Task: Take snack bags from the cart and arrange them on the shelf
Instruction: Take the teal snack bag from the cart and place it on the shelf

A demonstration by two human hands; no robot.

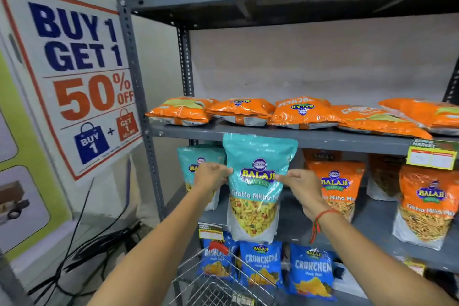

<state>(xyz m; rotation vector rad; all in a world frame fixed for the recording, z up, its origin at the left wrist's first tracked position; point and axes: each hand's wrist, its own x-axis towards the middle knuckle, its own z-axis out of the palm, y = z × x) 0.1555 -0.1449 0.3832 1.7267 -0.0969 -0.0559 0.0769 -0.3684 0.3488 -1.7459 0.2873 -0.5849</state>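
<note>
I hold a teal Balaji snack bag (255,196) upright in front of the grey metal shelf (310,138). My left hand (211,175) pinches its left edge and my right hand (301,187) pinches its right edge. The bag hangs over the front of the middle tier, just right of another teal bag (192,164) standing there. Orange Balaji bags (336,184) stand to the right on the same tier. The wire cart (218,283) sits below my arms at the bottom edge.
Flat orange bags (301,112) lie on the tier above. Blue Crunchem bags (311,272) stand on the lower tier. Green and blue bags fill the top tier. A "Buy 1 Get 1" poster (82,74) leans at left, with black cables (82,251) on the floor.
</note>
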